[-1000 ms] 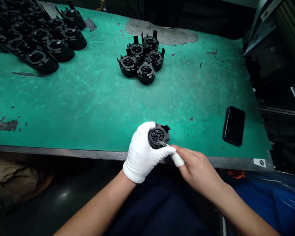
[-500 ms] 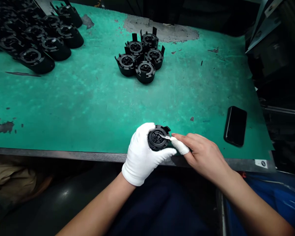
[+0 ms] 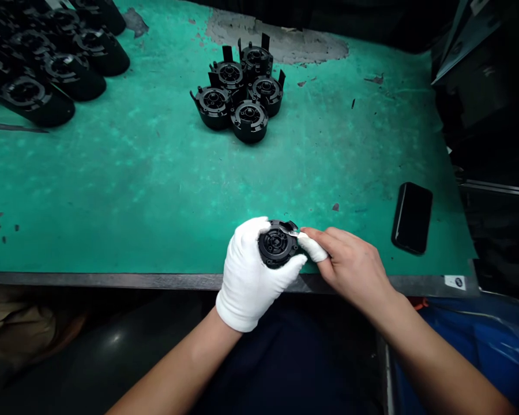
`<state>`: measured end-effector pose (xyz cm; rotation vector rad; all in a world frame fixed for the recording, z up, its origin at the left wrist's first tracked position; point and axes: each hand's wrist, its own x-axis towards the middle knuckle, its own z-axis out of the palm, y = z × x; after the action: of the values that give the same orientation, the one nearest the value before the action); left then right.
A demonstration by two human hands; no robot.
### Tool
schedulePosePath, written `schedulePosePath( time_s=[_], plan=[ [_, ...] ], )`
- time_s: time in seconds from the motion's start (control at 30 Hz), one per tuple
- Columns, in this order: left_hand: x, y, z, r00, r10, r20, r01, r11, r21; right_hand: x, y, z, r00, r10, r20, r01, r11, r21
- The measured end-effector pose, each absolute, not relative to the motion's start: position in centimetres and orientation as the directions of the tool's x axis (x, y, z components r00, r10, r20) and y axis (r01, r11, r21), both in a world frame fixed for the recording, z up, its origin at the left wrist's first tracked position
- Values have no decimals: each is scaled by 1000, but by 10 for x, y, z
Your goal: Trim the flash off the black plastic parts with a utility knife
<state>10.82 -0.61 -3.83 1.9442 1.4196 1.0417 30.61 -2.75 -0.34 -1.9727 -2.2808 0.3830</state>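
My left hand (image 3: 251, 276), in a white glove, is wrapped round a round black plastic part (image 3: 277, 245) above the table's front edge. The part's ribbed face is turned up towards me, and a tab sticks out at its far rim. My right hand (image 3: 350, 256) is bare except for a white cover on the thumb. Between thumb and forefinger it pinches a small metal blade (image 3: 290, 232), whose tip lies at the upper right rim of the part. The blade's handle end is hidden in my fingers.
Several similar black parts (image 3: 249, 122) stand grouped on the green table mat (image 3: 155, 190). Many taller black cylinders (image 3: 86, 80) crowd the far left. A black phone (image 3: 412, 218) lies near the right edge. Blue plastic (image 3: 467, 340) hangs below the table at right.
The blade's tip has moved from near the middle of the black part's face out to its upper right rim. My view has shifted slightly; the left hand keeps its hold.
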Motion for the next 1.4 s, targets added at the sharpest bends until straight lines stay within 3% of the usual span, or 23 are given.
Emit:
schedulePosePath(
  time_s=[0.17, 0.3, 0.53, 0.73, 0.9, 1.1, 1.23, 1.4],
  plan=[
    [109, -8, -40, 152, 949, 275, 550, -312, 774, 319, -49, 3, -222, 967, -123, 908, 159, -388],
    [111, -9, -38, 143, 942, 305, 573, -330, 750, 319, -64, 7, -229, 960, -164, 941, 175, -290],
    [118, -10, -37, 73, 960, 270, 565, -263, 782, 296, -61, 3, -92, 993, -76, 989, 83, -123],
    [112, -8, -41, 94, 958, 270, 540, -277, 795, 308, -60, 9, -112, 990, -80, 935, 77, -347],
    [92, 2, -33, 291, 925, 242, 528, -367, 766, 336, -39, 15, -294, 937, -191, 930, 234, -283],
    [69, 20, -26, 494, 863, 107, 513, -389, 765, 345, -3, 16, -543, 803, -245, 837, 495, -233],
    [67, 25, -26, 497, 867, 23, 533, -326, 781, 340, 13, 20, -593, 763, -257, 805, 563, -186],
    [71, 24, -26, 472, 882, 13, 532, -296, 794, 334, 10, 13, -536, 817, -213, 844, 521, -125]
  ],
)
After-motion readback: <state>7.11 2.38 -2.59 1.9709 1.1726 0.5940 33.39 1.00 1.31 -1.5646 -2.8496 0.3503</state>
